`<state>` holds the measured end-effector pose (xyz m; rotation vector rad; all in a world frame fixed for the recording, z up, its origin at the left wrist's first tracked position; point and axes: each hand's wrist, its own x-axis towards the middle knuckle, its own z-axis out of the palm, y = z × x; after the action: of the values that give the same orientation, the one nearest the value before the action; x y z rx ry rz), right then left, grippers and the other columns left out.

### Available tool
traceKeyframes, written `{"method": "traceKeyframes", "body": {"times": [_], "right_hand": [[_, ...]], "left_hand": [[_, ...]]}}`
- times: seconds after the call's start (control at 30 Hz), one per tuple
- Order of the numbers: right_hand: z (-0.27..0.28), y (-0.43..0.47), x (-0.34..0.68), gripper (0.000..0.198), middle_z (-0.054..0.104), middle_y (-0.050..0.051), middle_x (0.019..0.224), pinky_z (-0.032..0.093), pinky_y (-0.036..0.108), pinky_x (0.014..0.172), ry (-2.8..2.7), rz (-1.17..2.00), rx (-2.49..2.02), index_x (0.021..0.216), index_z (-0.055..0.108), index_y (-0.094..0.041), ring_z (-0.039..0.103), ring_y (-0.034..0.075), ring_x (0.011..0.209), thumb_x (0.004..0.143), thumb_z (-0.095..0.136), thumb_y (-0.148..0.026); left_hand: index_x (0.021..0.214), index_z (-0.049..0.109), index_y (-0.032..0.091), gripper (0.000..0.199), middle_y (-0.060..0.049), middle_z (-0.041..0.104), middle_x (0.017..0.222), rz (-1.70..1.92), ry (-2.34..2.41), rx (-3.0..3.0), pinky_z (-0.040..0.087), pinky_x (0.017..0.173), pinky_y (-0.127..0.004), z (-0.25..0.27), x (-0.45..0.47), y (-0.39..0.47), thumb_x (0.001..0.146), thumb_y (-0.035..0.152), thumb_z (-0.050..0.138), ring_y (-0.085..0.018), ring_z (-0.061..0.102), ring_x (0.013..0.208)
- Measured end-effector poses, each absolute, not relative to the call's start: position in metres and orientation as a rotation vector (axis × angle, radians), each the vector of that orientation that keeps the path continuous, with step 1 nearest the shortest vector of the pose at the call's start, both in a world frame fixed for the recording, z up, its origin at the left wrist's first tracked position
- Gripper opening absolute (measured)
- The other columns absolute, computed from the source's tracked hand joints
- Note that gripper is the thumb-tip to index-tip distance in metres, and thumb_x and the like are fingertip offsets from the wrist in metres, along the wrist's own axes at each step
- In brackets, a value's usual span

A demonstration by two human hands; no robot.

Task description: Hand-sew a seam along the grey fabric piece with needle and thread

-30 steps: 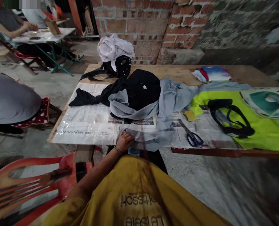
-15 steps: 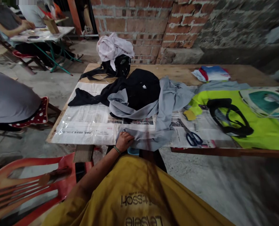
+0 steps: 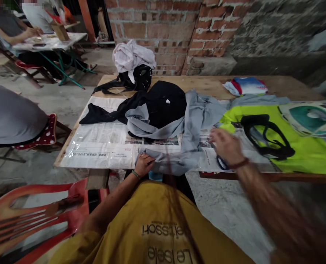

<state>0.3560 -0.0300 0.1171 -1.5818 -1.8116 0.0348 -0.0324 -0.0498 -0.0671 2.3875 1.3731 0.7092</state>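
- The right hand (image 3: pixel 227 146) is blurred and hides most of the scissors (image 3: pixel 221 163); whether its fingers touch them cannot be told.
- The right forearm (image 3: pixel 264 198) smears into blur towards the picture's right side.
- Whether the left hand (image 3: pixel 144 164) pinches the grey cloth (image 3: pixel 176 163) or only presses it is unclear.
- Pale cloth (image 3: pixel 134 57) covers part of the black bag (image 3: pixel 144 77).
- The right edge cuts off the yellow-green garment (image 3: pixel 314 159).
- The left edge crops the red chair (image 3: pixel 76 190) and a seated person (image 3: pixel 14 113).
- Most newspaper (image 3: pixel 88 156) print is too small to read.
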Motion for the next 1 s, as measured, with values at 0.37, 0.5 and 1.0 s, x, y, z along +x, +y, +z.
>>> {"method": "traceKeyframes", "body": {"times": [0.37, 0.5, 1.0], "right_hand": [[-0.056, -0.049, 0.275, 0.030, 0.081, 0.019, 0.104, 0.066, 0.043, 0.088, -1.520, 0.247, -1.695, 0.108, 0.070, -0.024, 0.078, 0.032, 0.098, 0.108, 0.046, -0.043], [-0.071, -0.032, 0.292, 0.034, 0.081, 0.020, 0.111, 0.066, 0.042, 0.094, -1.514, 0.246, -1.828, 0.112, 0.071, -0.020, 0.079, 0.030, 0.104, 0.108, 0.044, -0.041], [-0.034, -0.067, 0.309, 0.043, 0.077, 0.013, 0.098, 0.069, 0.046, 0.096, -1.619, 0.252, -1.536, 0.110, 0.082, -0.024, 0.077, 0.029, 0.096, 0.113, 0.047, -0.048]], "left_hand": [[0.102, 0.088, 0.023, 0.014, -0.006, 0.083, 0.096, 0.642, 1.355, 2.342, 0.057, 0.094, -0.040, -0.063, -0.034, -0.047, 0.109, 0.023, 0.076, -0.024, 0.075, 0.096], [0.100, 0.087, 0.023, 0.020, -0.005, 0.081, 0.095, 0.647, 1.355, 2.364, 0.055, 0.095, -0.041, -0.059, -0.032, -0.048, 0.113, 0.030, 0.074, -0.024, 0.073, 0.096], [0.098, 0.085, 0.029, 0.021, -0.010, 0.081, 0.103, 0.696, 1.275, 2.395, 0.054, 0.095, -0.046, -0.056, -0.039, -0.063, 0.107, 0.026, 0.067, -0.028, 0.069, 0.098]]}}
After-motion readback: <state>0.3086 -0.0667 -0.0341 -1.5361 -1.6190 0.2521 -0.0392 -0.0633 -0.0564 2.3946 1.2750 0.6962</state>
